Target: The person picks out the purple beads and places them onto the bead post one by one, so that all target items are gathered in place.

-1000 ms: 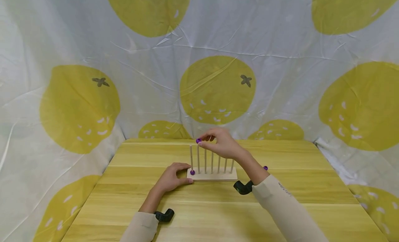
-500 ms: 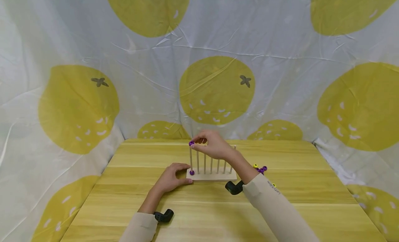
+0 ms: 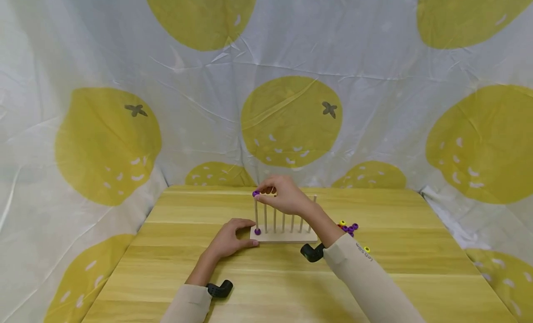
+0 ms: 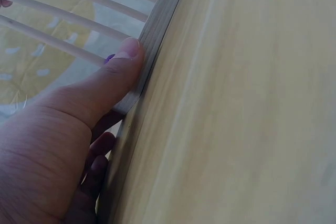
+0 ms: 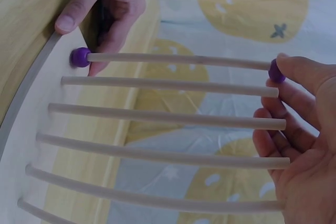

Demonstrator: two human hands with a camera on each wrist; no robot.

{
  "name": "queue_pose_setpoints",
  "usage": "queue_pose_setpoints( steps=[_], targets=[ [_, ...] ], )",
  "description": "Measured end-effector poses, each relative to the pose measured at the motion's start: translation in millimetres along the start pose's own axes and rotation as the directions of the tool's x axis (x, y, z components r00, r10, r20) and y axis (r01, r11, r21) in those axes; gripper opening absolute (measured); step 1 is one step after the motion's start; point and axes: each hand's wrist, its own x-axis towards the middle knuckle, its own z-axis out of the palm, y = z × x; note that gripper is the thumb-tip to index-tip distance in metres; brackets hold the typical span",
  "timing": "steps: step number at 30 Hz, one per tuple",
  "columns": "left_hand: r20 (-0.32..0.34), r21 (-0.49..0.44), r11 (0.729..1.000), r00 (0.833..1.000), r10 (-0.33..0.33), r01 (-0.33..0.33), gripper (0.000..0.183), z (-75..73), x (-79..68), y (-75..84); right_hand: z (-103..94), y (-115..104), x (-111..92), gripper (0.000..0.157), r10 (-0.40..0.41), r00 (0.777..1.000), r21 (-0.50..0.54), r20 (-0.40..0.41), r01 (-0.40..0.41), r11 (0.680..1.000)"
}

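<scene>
A pale wooden peg stand (image 3: 287, 238) with a row of several upright pegs sits on the table. My left hand (image 3: 228, 239) grips its left end, thumb on the front edge and fingers behind. One purple bead (image 5: 80, 57) rests at the bottom of the leftmost peg (image 5: 178, 60). At that peg's tip, my right hand (image 3: 286, 197) pinches another purple bead (image 5: 276, 72) between thumb and index finger. The peg's end meets the bead in the right wrist view; how deep it sits inside is hidden. The other pegs I can see carry no beads.
Right of the stand lies a small cluster of purple beads (image 3: 355, 226) with a yellow bead (image 3: 343, 222), partly behind the right forearm. Another yellow bead (image 3: 367, 249) lies nearer, beside the sleeve. A lemon-print cloth (image 3: 200, 105) hangs behind the wooden table (image 3: 266, 286).
My right hand has moved left and slightly down, bringing the purple bead from above the second peg onto the leftmost peg's tip. The left hand has stayed on the stand.
</scene>
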Motion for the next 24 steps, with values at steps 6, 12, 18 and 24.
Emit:
queue_pose_setpoints(
  steps=[6,12,18,24],
  targets=[
    [-0.014,0.003,1.0,1.0,0.026,-0.026,0.06,2.2,-0.3,0.0,1.9,-0.2,-1.0,0.017,-0.002,1.0,-0.023,0.017,0.002,1.0],
    [-0.014,0.009,1.0,1.0,0.015,-0.015,0.06,0.7,1.2,-0.5,1.5,-0.9,0.2,0.018,0.005,1.0,-0.044,0.019,-0.004,0.999],
    [-0.002,0.009,1.0,1.0,0.009,-0.009,0.06,0.2,0.7,-0.6,1.9,0.1,-0.2,0.023,0.007,0.999,-0.046,0.032,-0.005,0.999],
    [0.001,0.009,1.0,1.0,0.008,-0.008,0.059,0.7,0.6,0.2,-0.4,0.1,-3.0,0.026,-0.002,1.0,-0.019,0.029,0.002,1.0]
  ],
)
